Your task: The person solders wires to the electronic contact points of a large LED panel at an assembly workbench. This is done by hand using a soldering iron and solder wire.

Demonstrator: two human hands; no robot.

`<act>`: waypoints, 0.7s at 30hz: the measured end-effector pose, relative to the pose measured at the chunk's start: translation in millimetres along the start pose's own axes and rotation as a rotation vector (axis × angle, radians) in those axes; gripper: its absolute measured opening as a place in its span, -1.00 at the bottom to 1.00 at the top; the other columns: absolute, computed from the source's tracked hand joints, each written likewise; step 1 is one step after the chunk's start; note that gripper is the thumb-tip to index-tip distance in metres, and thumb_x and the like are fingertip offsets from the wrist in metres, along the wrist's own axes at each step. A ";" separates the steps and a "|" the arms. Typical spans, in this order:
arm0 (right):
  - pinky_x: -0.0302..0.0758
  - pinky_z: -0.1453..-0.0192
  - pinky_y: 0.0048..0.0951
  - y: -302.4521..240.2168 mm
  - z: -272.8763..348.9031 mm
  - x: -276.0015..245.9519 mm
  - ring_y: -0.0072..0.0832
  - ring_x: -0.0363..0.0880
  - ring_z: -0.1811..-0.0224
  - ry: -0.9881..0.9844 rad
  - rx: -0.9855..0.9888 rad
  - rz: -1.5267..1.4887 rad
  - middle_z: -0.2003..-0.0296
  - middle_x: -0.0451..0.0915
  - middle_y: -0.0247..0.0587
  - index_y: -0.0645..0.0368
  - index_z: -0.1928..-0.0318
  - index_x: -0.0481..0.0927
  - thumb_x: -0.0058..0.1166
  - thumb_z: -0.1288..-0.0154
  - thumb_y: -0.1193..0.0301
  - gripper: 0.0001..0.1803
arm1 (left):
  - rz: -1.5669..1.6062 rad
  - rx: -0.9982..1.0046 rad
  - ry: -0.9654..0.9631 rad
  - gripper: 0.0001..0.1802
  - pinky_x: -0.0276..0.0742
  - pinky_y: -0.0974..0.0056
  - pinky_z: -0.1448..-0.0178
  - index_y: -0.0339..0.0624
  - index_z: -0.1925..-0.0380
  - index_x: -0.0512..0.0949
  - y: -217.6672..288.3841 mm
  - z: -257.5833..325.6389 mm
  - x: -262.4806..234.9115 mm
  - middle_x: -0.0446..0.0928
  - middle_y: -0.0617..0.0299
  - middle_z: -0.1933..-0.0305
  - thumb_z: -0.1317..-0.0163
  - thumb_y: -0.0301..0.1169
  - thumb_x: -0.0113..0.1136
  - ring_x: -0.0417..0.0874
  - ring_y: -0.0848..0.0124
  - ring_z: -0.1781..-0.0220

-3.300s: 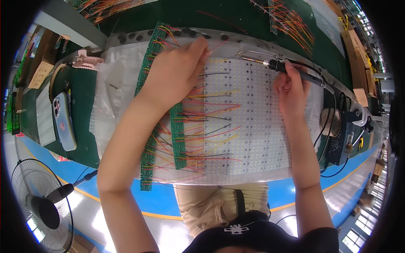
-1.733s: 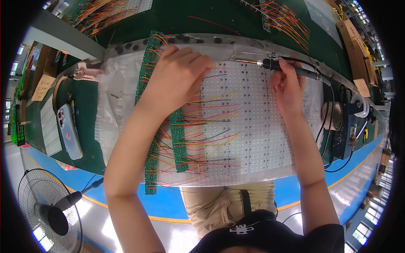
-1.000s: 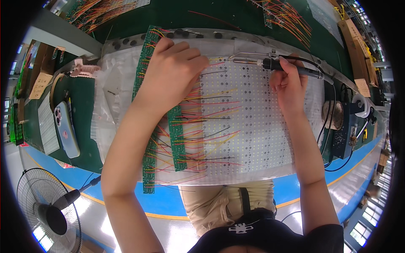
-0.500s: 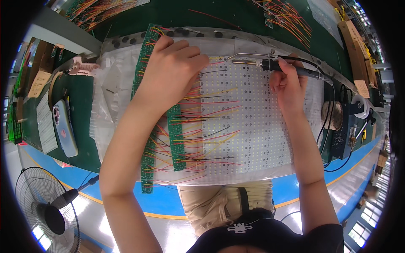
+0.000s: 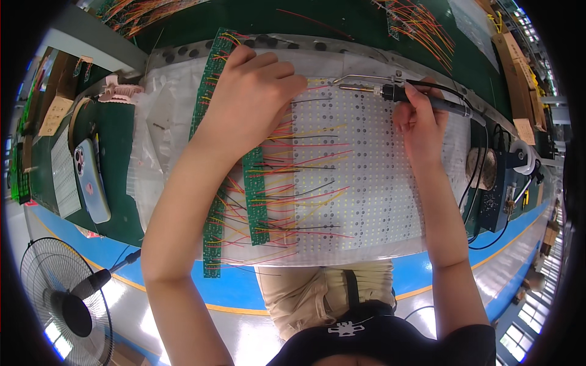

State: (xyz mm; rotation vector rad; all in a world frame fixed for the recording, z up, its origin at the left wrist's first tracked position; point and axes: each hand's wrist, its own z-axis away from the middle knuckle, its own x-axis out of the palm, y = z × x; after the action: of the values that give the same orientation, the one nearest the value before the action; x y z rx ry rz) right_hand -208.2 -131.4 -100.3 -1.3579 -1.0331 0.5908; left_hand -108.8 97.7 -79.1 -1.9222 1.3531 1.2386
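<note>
one soldering iron (image 5: 421,97) in the right hand's (image 5: 421,131) grip.

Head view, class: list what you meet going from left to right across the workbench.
Phone → green circuit strip → left hand → white dotted board → right hand holding the soldering iron → soldering station.

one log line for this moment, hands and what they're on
left hand: pressing wires on white perforated board | right hand: gripping black-handled soldering iron, tip near left fingers | green circuit strips: lying alongside
</note>
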 end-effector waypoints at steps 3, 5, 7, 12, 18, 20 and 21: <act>0.08 0.75 -0.60 -0.3 0.2 0.1 -0.64 0.17 0.83 0.004 0.003 0.009 0.79 0.29 -0.35 0.17 0.41 0.36 0.04 -0.18 0.50 -0.89 | 0.002 0.003 -0.004 -0.82 0.28 0.24 0.12 -0.09 0.47 0.55 -0.2 -0.3 -0.1 0.47 0.30 0.49 0.16 -0.55 0.20 0.47 0.34 0.36; 0.08 0.75 -0.60 -1.0 0.3 -0.2 -0.65 0.18 0.83 0.005 0.006 0.007 0.79 0.29 -0.35 0.17 0.41 0.36 0.04 -0.18 0.50 -0.89 | 0.003 0.002 -0.005 -0.81 0.28 0.25 0.12 -0.09 0.47 0.55 0.1 -0.6 -0.1 0.47 0.31 0.49 0.17 -0.55 0.20 0.47 0.34 0.36; 0.08 0.76 -0.60 -1.2 0.3 -0.3 -0.65 0.18 0.83 0.002 0.010 0.007 0.78 0.29 -0.36 0.17 0.41 0.36 0.04 -0.17 0.50 -0.89 | 0.002 0.002 -0.007 -0.81 0.28 0.25 0.12 -0.09 0.46 0.55 0.2 -0.6 -0.4 0.47 0.31 0.49 0.18 -0.55 0.20 0.47 0.34 0.36; 0.09 0.76 -0.61 -1.4 0.5 1.2 -0.66 0.20 0.82 0.026 0.014 -0.009 0.75 0.30 -0.38 0.16 0.41 0.36 0.04 -0.17 0.48 -0.88 | 0.004 0.008 0.004 -0.79 0.28 0.24 0.12 -0.09 0.46 0.55 0.4 -0.2 0.0 0.47 0.31 0.48 0.19 -0.56 0.20 0.47 0.34 0.36; 0.08 0.76 -0.62 -1.2 0.4 0.3 -0.66 0.22 0.82 0.016 0.011 -0.011 0.71 0.31 -0.38 0.16 0.42 0.35 0.05 -0.17 0.46 -0.86 | -0.001 0.045 0.077 -0.82 0.26 0.29 0.18 -0.11 0.59 0.46 -2.5 0.3 4.3 0.40 0.33 0.55 0.31 -0.55 0.19 0.48 0.38 0.36; 0.08 0.76 -0.62 -1.3 0.5 0.9 -0.66 0.22 0.82 0.019 0.008 -0.013 0.71 0.31 -0.38 0.16 0.42 0.34 0.05 -0.17 0.46 -0.86 | -0.002 0.045 0.080 -0.82 0.26 0.29 0.17 -0.12 0.59 0.46 -2.8 0.7 5.0 0.40 0.33 0.55 0.31 -0.55 0.19 0.48 0.38 0.36; 0.08 0.76 -0.62 -1.3 0.3 0.3 -0.66 0.22 0.82 0.013 0.005 -0.017 0.71 0.31 -0.38 0.15 0.43 0.34 0.05 -0.17 0.46 -0.85 | -0.003 0.046 0.083 -0.82 0.26 0.29 0.17 -0.12 0.59 0.46 -2.8 0.4 5.0 0.40 0.33 0.55 0.31 -0.55 0.19 0.48 0.38 0.36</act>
State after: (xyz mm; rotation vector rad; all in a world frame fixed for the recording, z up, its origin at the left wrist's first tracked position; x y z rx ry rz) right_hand -208.6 -131.2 -98.9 -1.3459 -1.0312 0.5715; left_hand -105.9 96.8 -84.0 -1.9622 1.4072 1.1272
